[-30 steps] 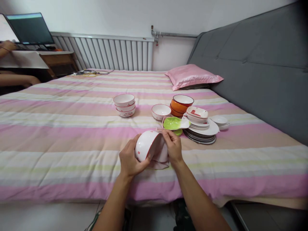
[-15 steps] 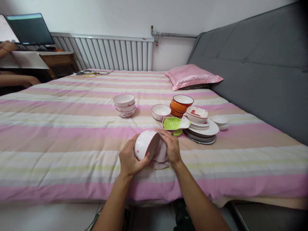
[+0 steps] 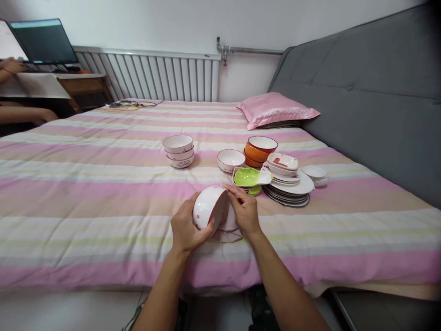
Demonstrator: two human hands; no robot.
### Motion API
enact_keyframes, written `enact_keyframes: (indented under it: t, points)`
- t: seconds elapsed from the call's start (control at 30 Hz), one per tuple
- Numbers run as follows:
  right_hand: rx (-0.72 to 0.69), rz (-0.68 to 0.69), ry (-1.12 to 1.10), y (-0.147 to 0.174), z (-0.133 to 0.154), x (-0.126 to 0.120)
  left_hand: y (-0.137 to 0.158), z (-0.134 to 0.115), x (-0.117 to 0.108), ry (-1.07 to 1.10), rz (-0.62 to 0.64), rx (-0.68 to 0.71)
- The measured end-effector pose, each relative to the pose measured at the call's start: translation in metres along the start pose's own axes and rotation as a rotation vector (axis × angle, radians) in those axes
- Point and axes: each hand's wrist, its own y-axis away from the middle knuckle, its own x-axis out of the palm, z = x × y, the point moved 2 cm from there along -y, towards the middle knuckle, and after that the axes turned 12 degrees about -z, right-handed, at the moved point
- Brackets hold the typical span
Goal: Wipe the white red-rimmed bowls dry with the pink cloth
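A white bowl [image 3: 207,205] with a red rim is tilted on its side, its opening turned to the right. My left hand [image 3: 186,226] grips it from the left, thumb over the rim. My right hand [image 3: 245,209] is closed on a pale pink cloth [image 3: 230,225] at the bowl's upper rim, and the cloth hangs down by the opening. Just beyond my hands lie a green and white spoon [image 3: 251,177] and a single white bowl [image 3: 231,159]. The inside of the held bowl is mostly hidden.
Stacked white bowls [image 3: 178,151] stand at the left. Orange bowls [image 3: 260,151], a pile of plates [image 3: 292,188] and small white dishes [image 3: 314,174] sit to the right. Farther back are a pink pillow [image 3: 275,109] and cables [image 3: 134,105]. Another person's hand [image 3: 13,65] is at a desk.
The fingers of my right hand have drawn in from a flatter pose to a pinch on the cloth at the rim. The bowl and my left hand have barely moved.
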Motion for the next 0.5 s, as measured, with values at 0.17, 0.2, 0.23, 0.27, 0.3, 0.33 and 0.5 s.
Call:
enact_keyframes:
  t: [0.17,0.2,0.23,0.27,0.3,0.33,0.5]
  points:
    - [0.035,0.002,0.012,0.000,-0.003,0.000,-0.001,0.001,0.001,-0.002,0.008,0.000]
    - [0.048,0.007,0.014,0.000,-0.004,0.000,-0.001,0.002,0.001,-0.004,0.007,-0.003]
    - [0.061,0.013,0.018,0.000,-0.006,0.001,-0.001,0.002,0.001,-0.005,0.006,-0.004]
    - [0.074,0.020,0.023,0.000,-0.007,0.001,-0.001,0.002,0.000,-0.007,0.006,-0.005]
    - [0.087,0.025,0.028,0.000,-0.009,0.001,-0.001,0.002,0.000,-0.009,0.006,-0.006]
    - [0.097,0.028,0.035,0.000,-0.010,0.001,-0.001,0.003,0.000,-0.010,0.008,-0.007]
    - [0.129,0.031,0.089,-0.001,-0.019,0.000,0.000,0.005,0.001,-0.003,0.013,-0.038]
